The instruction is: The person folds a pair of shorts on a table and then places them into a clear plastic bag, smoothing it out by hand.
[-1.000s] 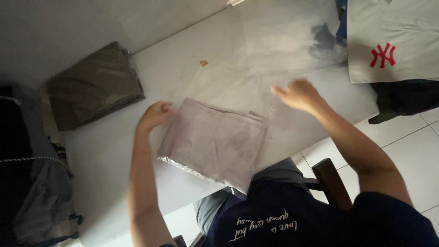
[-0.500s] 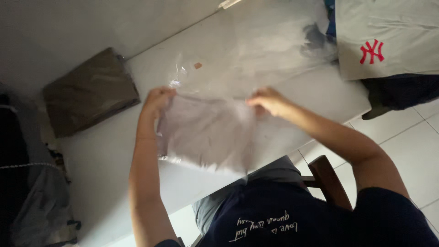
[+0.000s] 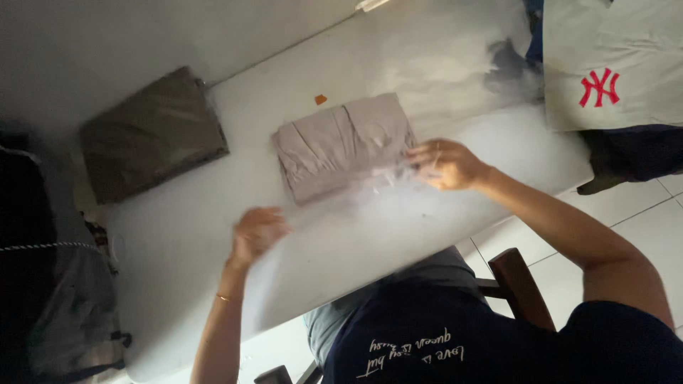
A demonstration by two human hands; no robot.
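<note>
Now the folded grey cloth (image 3: 343, 144) lies flat on the white counter (image 3: 178, 235) inside its clear bag (image 3: 398, 178) — right hand (image 3: 447, 163) pinching the bag's edge, left hand (image 3: 256, 233) let go, blurred.

On the white table (image 3: 178, 242) lies a folded beige garment (image 3: 341, 146) in a clear plastic bag (image 3: 384, 181), whose edge the right hand (image 3: 445, 163) pinches, while the blurred left hand (image 3: 256, 233) hovers near, and a dark olive packed garment (image 3: 149, 135) lies well apart.
</note>
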